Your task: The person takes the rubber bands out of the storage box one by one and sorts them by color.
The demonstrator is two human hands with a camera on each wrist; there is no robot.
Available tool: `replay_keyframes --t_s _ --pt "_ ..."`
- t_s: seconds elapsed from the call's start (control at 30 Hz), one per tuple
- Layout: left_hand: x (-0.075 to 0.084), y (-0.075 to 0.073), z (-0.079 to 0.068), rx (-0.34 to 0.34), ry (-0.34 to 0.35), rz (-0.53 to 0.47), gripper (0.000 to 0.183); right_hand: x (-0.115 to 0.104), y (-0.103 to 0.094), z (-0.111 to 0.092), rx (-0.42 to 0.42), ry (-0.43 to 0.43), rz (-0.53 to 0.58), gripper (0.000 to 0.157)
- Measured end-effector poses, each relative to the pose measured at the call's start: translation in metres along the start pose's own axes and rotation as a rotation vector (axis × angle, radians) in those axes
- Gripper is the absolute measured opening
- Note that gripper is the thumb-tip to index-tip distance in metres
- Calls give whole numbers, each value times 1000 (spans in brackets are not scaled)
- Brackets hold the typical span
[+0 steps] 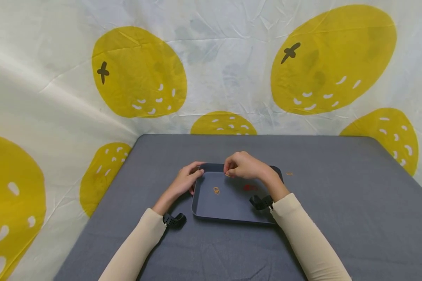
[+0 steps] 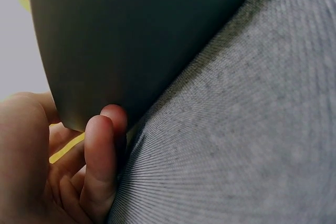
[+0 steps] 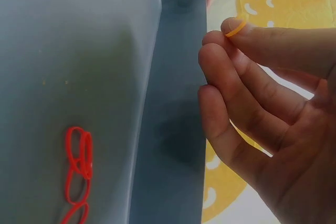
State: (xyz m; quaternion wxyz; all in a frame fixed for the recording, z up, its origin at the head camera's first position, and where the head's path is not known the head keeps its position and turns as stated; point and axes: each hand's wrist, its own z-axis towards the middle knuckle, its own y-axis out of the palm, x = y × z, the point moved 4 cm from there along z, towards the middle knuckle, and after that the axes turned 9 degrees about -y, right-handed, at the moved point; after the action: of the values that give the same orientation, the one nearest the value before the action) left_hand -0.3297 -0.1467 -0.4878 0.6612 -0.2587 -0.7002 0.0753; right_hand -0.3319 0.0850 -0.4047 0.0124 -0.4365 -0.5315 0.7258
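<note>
A dark grey rectangular tray lies on the table. My left hand grips its left side near the far corner, thumb over the rim. In the left wrist view, curled fingers touch the tray's outer wall. Over the far part of the tray, my right hand pinches a small yellow-orange rubber band between thumb and forefinger. Red rubber bands lie bunched on the tray floor beneath that hand. Left of them are a couple of orange rubber bands, touching or overlapping.
An orange rubber band lies on the grey tablecloth, just right of the tray. Behind and to the left of the table hangs a white curtain with big yellow fruit shapes. A dark strap device sits on each wrist.
</note>
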Motion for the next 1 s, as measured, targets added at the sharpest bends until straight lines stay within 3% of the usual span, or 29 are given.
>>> replay_keyframes --t_s 0.53,1.0 --pt "-1 0 1 0 9 -9 38 4 15 5 -44 -10 15 12" --pt "-1 -1 1 4 -7 -1 39 5 15 3 -41 -14 14 16"
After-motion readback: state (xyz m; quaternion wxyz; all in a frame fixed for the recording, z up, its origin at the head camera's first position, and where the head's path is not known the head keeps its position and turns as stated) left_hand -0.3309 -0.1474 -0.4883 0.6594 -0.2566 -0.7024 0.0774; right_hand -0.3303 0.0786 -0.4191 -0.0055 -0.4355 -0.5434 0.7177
